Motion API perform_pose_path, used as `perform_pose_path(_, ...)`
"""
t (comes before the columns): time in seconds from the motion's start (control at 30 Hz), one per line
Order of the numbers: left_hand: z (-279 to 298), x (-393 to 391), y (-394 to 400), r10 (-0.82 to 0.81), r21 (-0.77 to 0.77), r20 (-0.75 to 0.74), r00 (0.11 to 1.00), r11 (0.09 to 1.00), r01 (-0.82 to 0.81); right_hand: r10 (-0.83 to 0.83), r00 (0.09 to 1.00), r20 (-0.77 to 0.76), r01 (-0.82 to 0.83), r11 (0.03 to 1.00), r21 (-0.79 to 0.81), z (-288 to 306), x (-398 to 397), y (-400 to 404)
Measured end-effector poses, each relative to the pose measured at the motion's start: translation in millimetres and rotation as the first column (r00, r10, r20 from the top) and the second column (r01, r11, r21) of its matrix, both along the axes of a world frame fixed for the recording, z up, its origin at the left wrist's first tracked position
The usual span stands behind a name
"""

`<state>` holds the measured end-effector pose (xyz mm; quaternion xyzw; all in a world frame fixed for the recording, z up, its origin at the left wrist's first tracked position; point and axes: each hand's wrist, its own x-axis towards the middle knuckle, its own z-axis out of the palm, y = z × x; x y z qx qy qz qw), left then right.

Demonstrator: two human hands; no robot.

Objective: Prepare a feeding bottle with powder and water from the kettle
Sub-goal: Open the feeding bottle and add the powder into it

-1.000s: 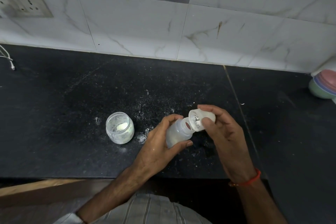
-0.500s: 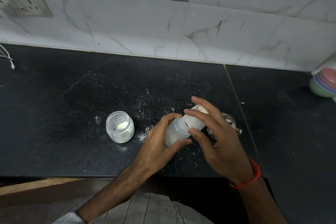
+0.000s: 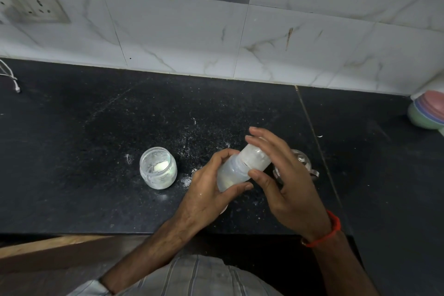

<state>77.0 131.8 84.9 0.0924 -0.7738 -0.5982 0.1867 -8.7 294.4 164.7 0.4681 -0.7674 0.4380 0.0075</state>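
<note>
Over the black counter [image 3: 96,151], the person holds the feeding bottle [image 3: 231,172] tilted, its cap end pointing toward one o'clock. The left hand [image 3: 206,197] wraps the bottle's lower body, thumb underneath and fingers curled over the top. The bottle's translucent body looks pale and cloudy inside, though I cannot tell how full it is. The right hand [image 3: 286,182] closes on the frosted cap [image 3: 255,157], thumb pressed at its lower rim and fingers arched across the far side. A red thread band [image 3: 330,230] circles that wrist.

At nine o'clock from the bottle, well apart from the hands, stands a small open glass jar [image 3: 158,168], upright, its walls smeared white and a pale lump of powder at the bottom. White specks are scattered on the counter around it. Just behind the right hand, at three o'clock, a clear glass object [image 3: 305,163] is mostly hidden. At the far right edge sits a stack of pastel bowls [image 3: 428,113].
</note>
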Motion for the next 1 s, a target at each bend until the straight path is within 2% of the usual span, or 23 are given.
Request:
perform_pose_path(0.13, -2, 0, 0, 0.002, 0.001, -0.02, 1.0, 1.0, -0.002, -0.099, 0.995, -0.031, 0.094, 0.986, -0.136, 1, 1, -1)
perform_pose_path(0.27, -2, -1, 0, -0.003, -0.016, -0.005, 1.0, 1.0, 0.003, -0.032, 0.999, 0.02, 0.033, 0.999, -0.014, -3, 1, -1)
perform_pose_path(0.37, -2, -1, -1, -0.004, -0.029, -0.031, 1.0, 1.0, 0.003, -0.078, 0.997, 0.003, 0.078, 0.993, -0.087, -3, 0, -1)
perform_pose_path(0.47, -1, -1, -1, 0.01, -0.043, -0.024, 1.0, 0.999, -0.011, -0.069, 0.997, 0.027, 0.071, 0.994, -0.087, -6, 1, -3)
perform_pose_path(0.57, -1, -2, -1, 0.013, -0.068, -0.02, 1.0, 0.998, -0.014, -0.056, 0.993, 0.105, 0.068, 0.991, -0.112, -12, 2, -3)
perform_pose_path(0.7, -3, -2, -2, 0.012, -0.064, -0.019, 1.0, 0.998, -0.013, -0.027, 0.93, 0.367, 0.118, 0.967, -0.227, -17, 2, -4)
perform_pose_path(0.77, -3, -3, -2, 0.011, -0.063, -0.018, 1.0, 0.998, -0.012, -0.032, 0.902, 0.43, 0.149, 0.959, -0.241, -20, 1, -2)
perform_pose_path(0.83, -2, -3, -2, 0.015, -0.07, -0.017, 1.0, 0.997, -0.016, -0.057, 0.921, 0.386, 0.161, 0.956, -0.244, -21, 0, -1)
perform_pose_path(0.9, -3, -4, -2, 0.017, -0.074, -0.018, 1.0, 0.997, -0.018, -0.08, 0.965, 0.25, 0.138, 0.964, -0.227, -19, -1, -1)
perform_pose_path(0.97, -3, -4, -2, 0.016, -0.076, -0.019, 1.0, 0.997, -0.017, -0.072, 0.991, 0.111, 0.088, 0.986, -0.143, -18, -3, -1)
perform_pose_path(1.0, -3, -4, -3, 0.014, -0.077, -0.019, 1.0, 0.997, -0.015, -0.056, 0.993, 0.108, 0.067, 0.992, -0.105, -18, -5, 0)
